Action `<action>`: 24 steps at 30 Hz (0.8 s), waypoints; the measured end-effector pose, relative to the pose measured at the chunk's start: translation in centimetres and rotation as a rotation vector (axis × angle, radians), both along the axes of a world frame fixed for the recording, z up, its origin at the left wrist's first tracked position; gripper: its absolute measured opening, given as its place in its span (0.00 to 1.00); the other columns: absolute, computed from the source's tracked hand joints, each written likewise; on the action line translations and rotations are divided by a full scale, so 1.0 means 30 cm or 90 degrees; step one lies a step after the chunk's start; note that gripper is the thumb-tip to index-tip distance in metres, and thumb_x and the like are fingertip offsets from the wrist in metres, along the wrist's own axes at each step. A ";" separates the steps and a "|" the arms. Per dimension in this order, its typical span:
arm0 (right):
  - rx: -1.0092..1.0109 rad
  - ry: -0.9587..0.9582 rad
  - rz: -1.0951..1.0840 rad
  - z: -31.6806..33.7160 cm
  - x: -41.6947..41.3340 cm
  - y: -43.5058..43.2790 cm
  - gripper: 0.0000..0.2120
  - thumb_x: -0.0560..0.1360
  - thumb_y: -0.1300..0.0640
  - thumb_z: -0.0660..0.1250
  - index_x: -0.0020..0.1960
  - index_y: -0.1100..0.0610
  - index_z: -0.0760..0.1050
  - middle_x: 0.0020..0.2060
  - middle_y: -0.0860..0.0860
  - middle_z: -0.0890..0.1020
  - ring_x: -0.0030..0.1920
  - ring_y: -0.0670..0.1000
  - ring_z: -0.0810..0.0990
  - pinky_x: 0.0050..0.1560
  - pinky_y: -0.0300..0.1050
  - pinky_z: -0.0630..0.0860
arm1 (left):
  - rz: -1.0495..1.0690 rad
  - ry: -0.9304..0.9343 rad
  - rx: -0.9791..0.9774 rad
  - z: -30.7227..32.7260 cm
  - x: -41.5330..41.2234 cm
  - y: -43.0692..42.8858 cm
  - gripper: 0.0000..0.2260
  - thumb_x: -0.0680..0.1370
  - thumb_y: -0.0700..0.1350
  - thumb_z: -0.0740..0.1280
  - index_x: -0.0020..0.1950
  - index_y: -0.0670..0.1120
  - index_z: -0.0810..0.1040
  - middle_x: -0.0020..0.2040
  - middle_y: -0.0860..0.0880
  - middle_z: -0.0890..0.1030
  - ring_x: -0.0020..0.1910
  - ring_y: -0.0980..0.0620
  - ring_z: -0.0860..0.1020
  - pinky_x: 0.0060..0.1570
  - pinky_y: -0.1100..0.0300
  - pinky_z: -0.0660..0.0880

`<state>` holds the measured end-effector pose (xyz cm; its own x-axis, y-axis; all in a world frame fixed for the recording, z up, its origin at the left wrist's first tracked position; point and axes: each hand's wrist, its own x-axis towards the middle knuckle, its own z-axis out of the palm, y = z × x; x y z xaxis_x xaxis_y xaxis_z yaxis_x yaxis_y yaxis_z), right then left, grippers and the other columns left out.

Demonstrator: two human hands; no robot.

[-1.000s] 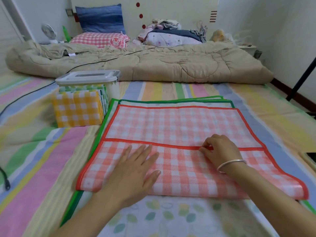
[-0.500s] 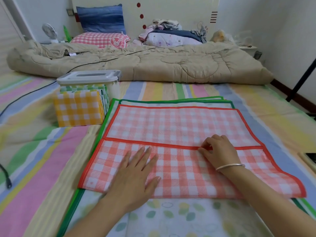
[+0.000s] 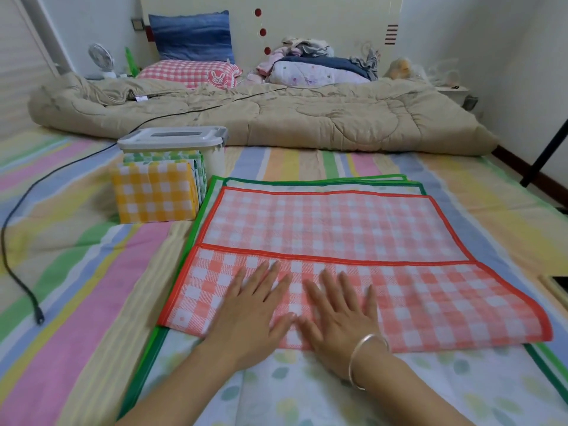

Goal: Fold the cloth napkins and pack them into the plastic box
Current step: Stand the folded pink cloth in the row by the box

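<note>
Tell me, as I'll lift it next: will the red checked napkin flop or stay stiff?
Probably floppy: the red checked napkin lies folded flat, its near right corner curving softly. Likely light: the doubled layer looks thin.

L hand [image 3: 258, 305], R hand [image 3: 341, 315] flat, palms down, fingers spread.

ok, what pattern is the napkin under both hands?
The napkin is orange-red and white check with a red hem, clearest in the head view.
</note>
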<state>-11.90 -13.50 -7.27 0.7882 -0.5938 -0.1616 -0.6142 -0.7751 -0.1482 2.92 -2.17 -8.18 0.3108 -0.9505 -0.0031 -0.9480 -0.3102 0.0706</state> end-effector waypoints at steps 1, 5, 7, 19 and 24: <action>0.012 0.013 -0.004 -0.001 -0.004 -0.005 0.44 0.59 0.29 0.22 0.75 0.39 0.29 0.75 0.44 0.29 0.73 0.51 0.25 0.66 0.64 0.22 | -0.012 0.002 0.010 0.016 0.006 0.004 0.41 0.69 0.69 0.21 0.80 0.58 0.35 0.78 0.56 0.31 0.77 0.56 0.29 0.77 0.47 0.37; 0.006 0.013 -0.006 0.008 -0.008 0.007 0.41 0.60 0.30 0.23 0.72 0.38 0.26 0.74 0.44 0.28 0.74 0.51 0.26 0.70 0.66 0.27 | -0.003 -0.024 0.045 0.057 0.111 0.076 0.37 0.71 0.70 0.25 0.79 0.59 0.36 0.78 0.55 0.32 0.77 0.57 0.32 0.78 0.50 0.35; 0.002 0.010 -0.002 0.006 -0.009 0.009 0.42 0.61 0.29 0.23 0.75 0.38 0.28 0.74 0.43 0.29 0.74 0.51 0.26 0.71 0.65 0.28 | 0.046 -0.049 0.037 0.046 0.161 0.115 0.40 0.69 0.73 0.24 0.79 0.61 0.35 0.78 0.54 0.31 0.77 0.56 0.30 0.76 0.50 0.33; -0.049 0.045 -0.089 -0.004 -0.288 -0.236 0.48 0.53 0.23 0.16 0.72 0.37 0.26 0.73 0.38 0.29 0.74 0.44 0.28 0.74 0.58 0.31 | 0.071 -0.057 -0.015 -0.039 0.199 0.137 0.35 0.76 0.73 0.32 0.80 0.61 0.42 0.81 0.53 0.39 0.79 0.58 0.36 0.76 0.43 0.35; -0.046 0.059 -0.143 -0.003 -0.407 -0.345 0.54 0.53 0.22 0.16 0.76 0.39 0.33 0.75 0.39 0.33 0.75 0.44 0.30 0.76 0.55 0.33 | 0.078 -0.034 0.005 -0.023 0.196 0.135 0.37 0.72 0.76 0.28 0.79 0.63 0.39 0.80 0.55 0.35 0.78 0.59 0.33 0.76 0.44 0.33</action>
